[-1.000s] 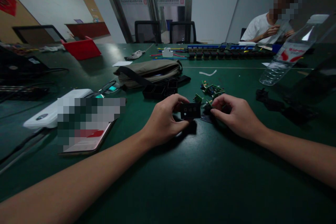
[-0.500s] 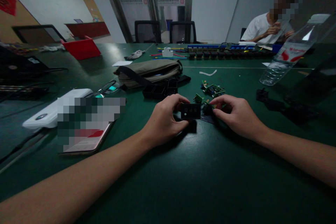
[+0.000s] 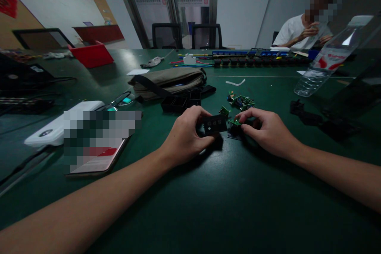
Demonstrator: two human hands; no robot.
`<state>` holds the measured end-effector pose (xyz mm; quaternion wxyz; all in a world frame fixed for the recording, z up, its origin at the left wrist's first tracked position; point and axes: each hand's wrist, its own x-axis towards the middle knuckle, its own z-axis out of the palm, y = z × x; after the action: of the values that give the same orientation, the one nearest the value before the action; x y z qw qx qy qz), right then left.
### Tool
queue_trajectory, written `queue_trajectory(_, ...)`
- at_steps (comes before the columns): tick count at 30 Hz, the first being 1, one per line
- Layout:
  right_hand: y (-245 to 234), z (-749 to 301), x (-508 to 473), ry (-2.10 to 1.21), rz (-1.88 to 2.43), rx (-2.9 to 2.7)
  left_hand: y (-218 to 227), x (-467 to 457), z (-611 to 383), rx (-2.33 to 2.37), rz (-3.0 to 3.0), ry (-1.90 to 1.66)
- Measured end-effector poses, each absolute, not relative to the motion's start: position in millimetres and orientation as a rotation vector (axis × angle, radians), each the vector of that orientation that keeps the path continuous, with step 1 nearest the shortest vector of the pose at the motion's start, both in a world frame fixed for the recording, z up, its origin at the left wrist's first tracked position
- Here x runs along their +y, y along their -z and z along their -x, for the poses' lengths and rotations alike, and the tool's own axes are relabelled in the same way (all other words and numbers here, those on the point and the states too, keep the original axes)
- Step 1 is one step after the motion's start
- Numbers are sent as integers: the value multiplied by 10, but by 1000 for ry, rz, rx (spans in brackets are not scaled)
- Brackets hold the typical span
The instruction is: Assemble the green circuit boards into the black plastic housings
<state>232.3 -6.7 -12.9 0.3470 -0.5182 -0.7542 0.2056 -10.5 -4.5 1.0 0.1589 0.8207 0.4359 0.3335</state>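
Between the thumb and fingers of my left hand [image 3: 187, 138] is a small black plastic housing [image 3: 215, 124], with a row of small openings or marks on the side toward me. My right hand [image 3: 266, 129] pinches a small green circuit board [image 3: 235, 122] just right of the housing, apart from it. Under that board a dark flat piece [image 3: 234, 135] lies on the table. Another little green board [image 3: 224, 111] sits behind the housing. Farther back is a loose cluster of circuit boards [image 3: 241, 100]. Black open boxes [image 3: 178, 104] stand behind my left hand.
An olive pouch [image 3: 169, 81] lies beyond the boxes. To the left are a phone [image 3: 101, 154] and a white device [image 3: 71, 121]. A water bottle [image 3: 327, 61] and black scraps [image 3: 321, 121] are at right. Across the green table [image 3: 232, 206] sits a person [image 3: 297, 31].
The black housing has tilted slightly in my left hand. My right hand has turned the small green board flatter, so its face shows more. Both arms stay nearly in place.
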Motion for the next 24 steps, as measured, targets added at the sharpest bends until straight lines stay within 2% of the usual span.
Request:
queue_trajectory(10, 112, -2313, -71, -522, 1352, -1986, -36, -69, 91, 1228, -2324, -944)
queue_trajectory(24, 101, -2314, -86, -567, 1353, -1978, -9, -45, 93, 1231, -2355, -648)
